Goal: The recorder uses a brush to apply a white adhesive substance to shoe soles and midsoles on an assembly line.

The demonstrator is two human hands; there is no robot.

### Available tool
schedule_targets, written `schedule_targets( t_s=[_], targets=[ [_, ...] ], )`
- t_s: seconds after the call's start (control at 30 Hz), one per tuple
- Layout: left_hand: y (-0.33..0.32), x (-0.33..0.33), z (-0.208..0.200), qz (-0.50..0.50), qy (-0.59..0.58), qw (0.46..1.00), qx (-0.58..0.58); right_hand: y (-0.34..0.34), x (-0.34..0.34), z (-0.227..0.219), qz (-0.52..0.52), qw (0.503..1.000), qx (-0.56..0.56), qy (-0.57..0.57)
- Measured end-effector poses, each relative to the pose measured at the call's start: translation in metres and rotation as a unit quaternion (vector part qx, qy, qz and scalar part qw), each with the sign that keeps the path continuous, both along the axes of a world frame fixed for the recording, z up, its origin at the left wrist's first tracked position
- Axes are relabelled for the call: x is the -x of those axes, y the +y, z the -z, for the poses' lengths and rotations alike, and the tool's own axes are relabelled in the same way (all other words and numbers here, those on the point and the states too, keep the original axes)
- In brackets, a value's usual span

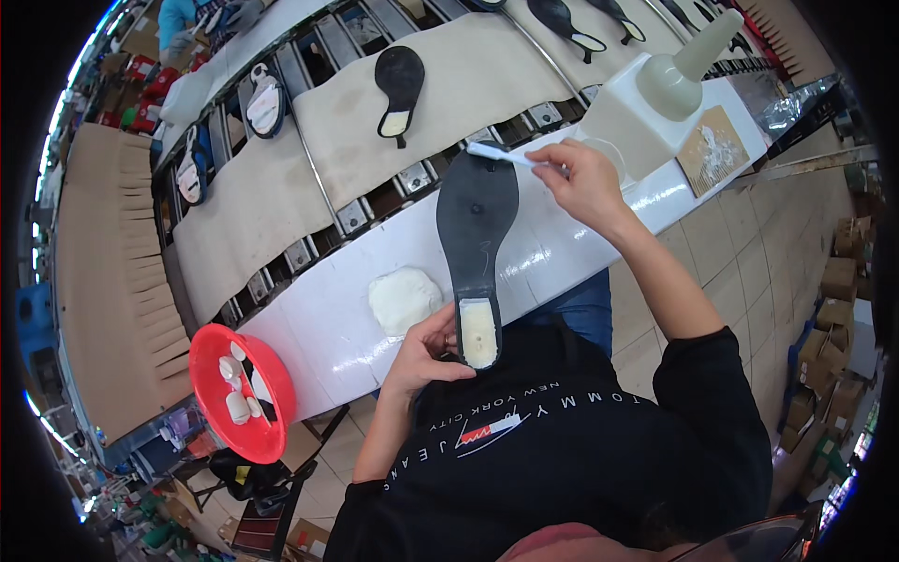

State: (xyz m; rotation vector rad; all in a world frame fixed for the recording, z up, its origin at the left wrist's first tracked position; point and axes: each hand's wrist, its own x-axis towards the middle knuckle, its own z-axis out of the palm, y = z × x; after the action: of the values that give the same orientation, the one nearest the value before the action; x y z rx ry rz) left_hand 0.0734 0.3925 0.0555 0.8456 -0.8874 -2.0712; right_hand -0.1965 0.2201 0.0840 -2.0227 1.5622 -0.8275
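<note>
The conveyor belt with beige pads runs across the upper part and carries several black soles; its far end is cut off by the dark rim. In front of it lies the white glossy worktable. On it, the long black shoe sole lies with its heel toward the person. The left hand grips this heel end, fingers closed around the edge, near a white cloth lump. The right hand is closed on a small white brush, whose tip touches the toe end. A red bowl holds small white pieces, hard to identify.
</note>
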Motion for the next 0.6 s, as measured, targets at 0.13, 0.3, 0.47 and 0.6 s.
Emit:
schedule_targets(
  t_s=[0.13,0.3,0.47,0.6],
  targets=[
    [0.001,-0.004,0.01,-0.01,0.005,1.0,0.014,-0.001,-0.005,-0.007,-0.023,0.998,0.004,0.055],
    [-0.001,-0.005,0.014,-0.007,-0.001,1.0,0.022,0.025,-0.007,-0.005,-0.103,0.994,-0.029,-0.012],
    [-0.001,-0.008,0.015,-0.006,-0.012,1.0,0.024,0.06,-0.011,-0.014,-0.12,0.989,-0.078,-0.034],
    [0.0,-0.009,0.015,-0.009,-0.007,1.0,0.012,0.088,-0.01,-0.021,-0.13,0.983,-0.12,-0.051]
  ],
)
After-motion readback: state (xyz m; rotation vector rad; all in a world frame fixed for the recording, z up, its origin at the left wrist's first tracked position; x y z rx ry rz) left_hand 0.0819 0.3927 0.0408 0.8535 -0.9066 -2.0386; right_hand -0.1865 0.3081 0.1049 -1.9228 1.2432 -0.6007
